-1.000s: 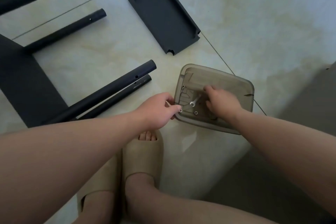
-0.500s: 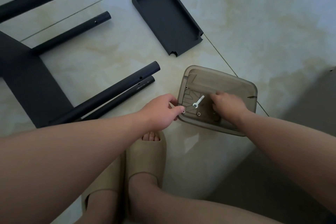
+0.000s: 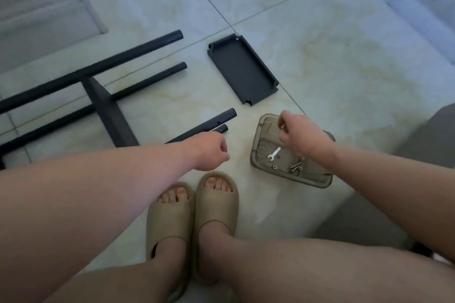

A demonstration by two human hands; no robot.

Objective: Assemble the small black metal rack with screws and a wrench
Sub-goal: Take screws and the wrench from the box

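Lying loose on the floor (image 3: 344, 69): tubes (image 3: 209, 125), shelf panel (image 3: 242, 72); wrench (image 3: 274, 154) and screws (image 3: 296, 166) sit in the tray (image 3: 317, 179), near right. Right grip (image 3: 300, 134) pinched above it, left grip (image 3: 209, 152) curled; contents of either unclear.

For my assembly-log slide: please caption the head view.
Laid out on the tile floor: black tubes, a black shelf tray, and a clear box holding the wrench and screws.

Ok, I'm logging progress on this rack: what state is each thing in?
wrench: lying flat in the tray, untouched.
screws: loose in the tray.
tray: open, on the floor.
shelf panel: flat on the floor, rim up, unattached.
two tubes: lying side by side on the floor.
left hand: fingers curled; contents hidden.
right hand: over the tray, fingertips pinched; contents unclear.
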